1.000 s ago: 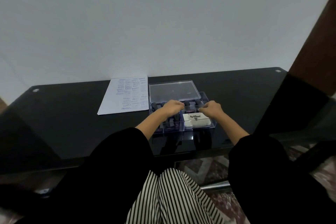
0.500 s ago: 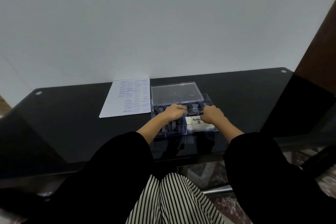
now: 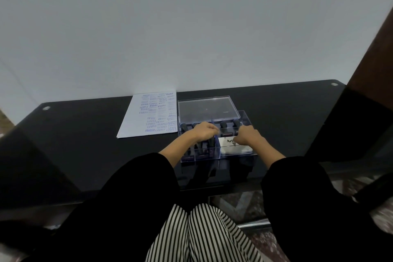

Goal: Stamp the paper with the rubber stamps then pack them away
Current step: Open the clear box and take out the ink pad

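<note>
A clear plastic stamp box [image 3: 217,156] stands on the black table, its clear lid [image 3: 207,108] lying just behind it. Dark-handled rubber stamps [image 3: 223,125] stand in its compartments, and a white ink pad [image 3: 236,149] fills the front right one. My left hand [image 3: 203,134] hovers over the left and middle compartments with its fingers curled down among the stamps. My right hand [image 3: 247,137] is curled over the back right stamps and covers part of the ink pad's label. What either hand holds is hidden. The stamped white paper [image 3: 148,115] lies left of the box.
The black glass table [image 3: 85,144] runs to a white wall at the back. A dark brown panel [image 3: 374,59] rises at the right. My black sleeves and striped trousers fill the foreground below the table's front edge.
My right hand has slid slightly left and nearer, now covering part of the ink pad's label. My left hand stays over the box.
</note>
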`<state>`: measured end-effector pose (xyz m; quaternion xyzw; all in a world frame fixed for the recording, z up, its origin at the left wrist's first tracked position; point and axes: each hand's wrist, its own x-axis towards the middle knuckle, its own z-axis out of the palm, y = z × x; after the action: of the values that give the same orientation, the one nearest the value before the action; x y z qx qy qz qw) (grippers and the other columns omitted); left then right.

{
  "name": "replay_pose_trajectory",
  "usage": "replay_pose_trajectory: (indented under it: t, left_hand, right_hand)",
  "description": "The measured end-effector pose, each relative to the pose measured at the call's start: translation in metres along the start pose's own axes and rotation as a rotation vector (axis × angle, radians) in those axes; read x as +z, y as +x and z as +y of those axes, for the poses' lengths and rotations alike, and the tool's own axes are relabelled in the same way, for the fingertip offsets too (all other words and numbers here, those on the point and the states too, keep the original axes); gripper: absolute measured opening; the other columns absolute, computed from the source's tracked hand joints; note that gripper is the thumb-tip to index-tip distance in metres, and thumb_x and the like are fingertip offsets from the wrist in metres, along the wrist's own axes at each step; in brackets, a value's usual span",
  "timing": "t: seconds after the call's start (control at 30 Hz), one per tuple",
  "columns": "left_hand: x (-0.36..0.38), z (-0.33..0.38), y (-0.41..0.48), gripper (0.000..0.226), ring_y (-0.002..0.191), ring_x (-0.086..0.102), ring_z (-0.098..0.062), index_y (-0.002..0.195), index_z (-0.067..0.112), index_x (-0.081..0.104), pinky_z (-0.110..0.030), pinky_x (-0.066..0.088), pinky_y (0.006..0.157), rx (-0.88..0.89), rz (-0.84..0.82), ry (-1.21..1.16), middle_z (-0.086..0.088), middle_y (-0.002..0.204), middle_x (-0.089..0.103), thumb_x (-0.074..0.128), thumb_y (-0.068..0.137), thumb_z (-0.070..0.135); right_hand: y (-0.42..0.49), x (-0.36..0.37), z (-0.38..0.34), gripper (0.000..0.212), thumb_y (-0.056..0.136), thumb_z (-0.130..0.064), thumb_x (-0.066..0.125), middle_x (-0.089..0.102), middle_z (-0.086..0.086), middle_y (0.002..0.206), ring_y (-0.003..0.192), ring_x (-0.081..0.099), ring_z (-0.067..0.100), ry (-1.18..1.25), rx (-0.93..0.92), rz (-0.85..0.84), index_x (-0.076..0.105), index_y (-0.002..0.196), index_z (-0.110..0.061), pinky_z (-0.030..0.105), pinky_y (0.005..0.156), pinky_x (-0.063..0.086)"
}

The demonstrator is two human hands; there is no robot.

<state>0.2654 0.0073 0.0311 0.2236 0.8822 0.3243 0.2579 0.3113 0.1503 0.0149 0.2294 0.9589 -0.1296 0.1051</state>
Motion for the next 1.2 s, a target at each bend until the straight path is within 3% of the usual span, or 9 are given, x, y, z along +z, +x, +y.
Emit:
replay_pose_trajectory:
  t: [0.4,0.57,0.77,0.9,1.07,1.2]
  left_hand:
    - [-0.003,0.004,0.002,0.033,0.131,0.043,-0.024,0.125,0.006,0.058,-0.032,0.032,0.109,-0.003,-0.027,0.035,-0.009,0.142,0.048,0.045,0.096,0.015]
    - [-0.004,0.005,-0.002,0.033,0.132,0.042,-0.024,0.126,0.006,0.057,-0.033,0.031,0.11,-0.004,-0.051,0.041,-0.009,0.143,0.046,0.044,0.097,0.015]
    - [-0.004,0.008,-0.012,0.034,0.131,0.042,-0.024,0.129,0.008,0.055,-0.032,0.033,0.108,0.007,-0.04,0.069,-0.008,0.143,0.045,0.044,0.097,0.016]
    - [-0.007,0.011,-0.025,0.034,0.13,0.043,-0.025,0.128,0.008,0.055,-0.033,0.033,0.107,0.023,-0.017,0.08,-0.009,0.142,0.046,0.045,0.097,0.017]
    - [-0.018,0.011,-0.044,0.035,0.129,0.044,-0.024,0.129,0.01,0.053,-0.033,0.033,0.109,0.036,0.056,0.107,-0.009,0.138,0.05,0.046,0.096,0.017]
    - [-0.02,0.013,-0.056,0.039,0.13,0.044,-0.024,0.133,0.009,0.048,-0.032,0.033,0.109,0.063,0.091,0.072,-0.011,0.14,0.049,0.05,0.095,0.015]
  right_hand:
    - [0.0,-0.009,-0.006,0.053,0.09,-0.025,0.055,0.042,0.019,0.139,0.125,0.042,0.037,0.048,0.045,0.009,0.039,0.136,-0.004,0.041,0.101,0.042]
    - [-0.003,-0.004,0.005,0.038,0.089,-0.015,0.053,0.05,0.017,0.131,0.121,0.046,0.035,0.095,0.055,0.128,0.048,0.126,-0.01,0.038,0.092,0.044]
    - [-0.009,-0.009,0.013,0.033,0.087,-0.01,0.057,0.056,0.011,0.126,0.113,0.055,0.03,0.443,0.04,0.233,0.057,0.117,-0.021,0.035,0.083,0.046]
    - [-0.019,-0.009,0.011,0.034,0.086,-0.007,0.057,0.059,0.011,0.125,0.113,0.056,0.031,0.569,0.044,0.339,0.06,0.116,-0.021,0.037,0.086,0.048]
    - [-0.033,-0.013,0.013,0.035,0.087,-0.005,0.057,0.061,0.011,0.123,0.11,0.058,0.029,0.708,0.068,0.437,0.058,0.12,-0.018,0.03,0.078,0.046]
    - [-0.047,-0.019,0.017,0.032,0.087,-0.005,0.06,0.059,0.012,0.123,0.109,0.057,0.032,0.909,0.079,0.392,0.059,0.116,-0.016,0.047,0.085,0.054]
